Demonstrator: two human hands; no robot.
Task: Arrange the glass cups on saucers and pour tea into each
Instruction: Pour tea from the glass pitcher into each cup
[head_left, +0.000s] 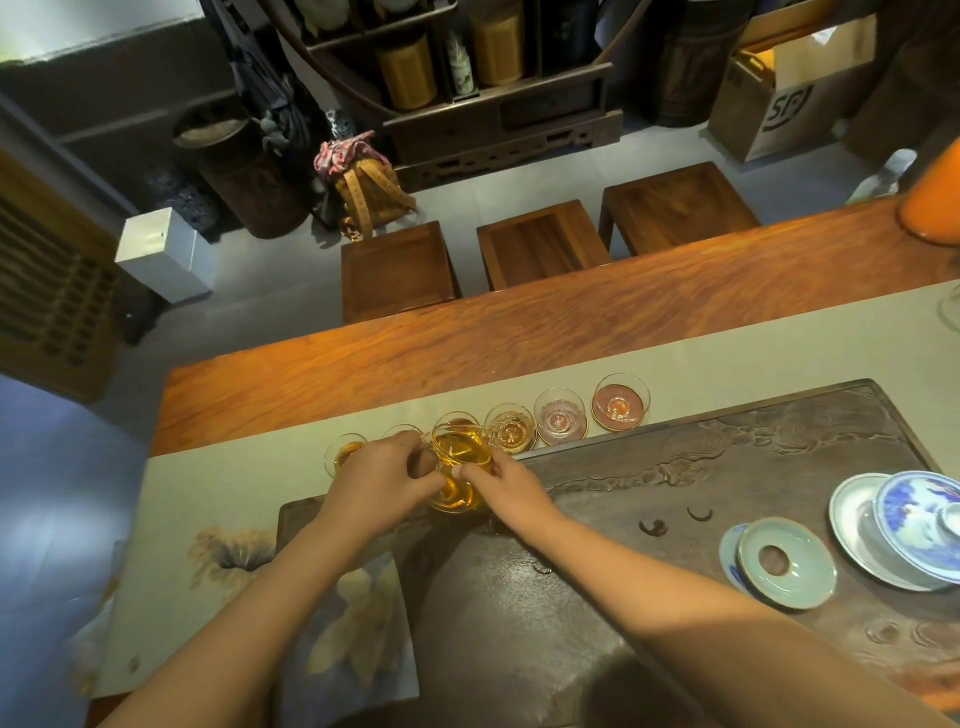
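Glass cups (511, 428) sit in a row on saucers; the left ones hold tea, the two rightmost look empty. Both hands' fingers (415, 457) clamp the tilted glass pitcher (460, 467), mid-pour.

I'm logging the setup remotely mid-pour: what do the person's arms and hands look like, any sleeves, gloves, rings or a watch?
Both forearms are bare up to the bottom edge of the picture; no sleeves show. The left hand and the right hand wear no gloves. No watch, bracelet or strap shows on either wrist, and no ring is visible on the fingers that can be seen, though some fingers are partly hidden.
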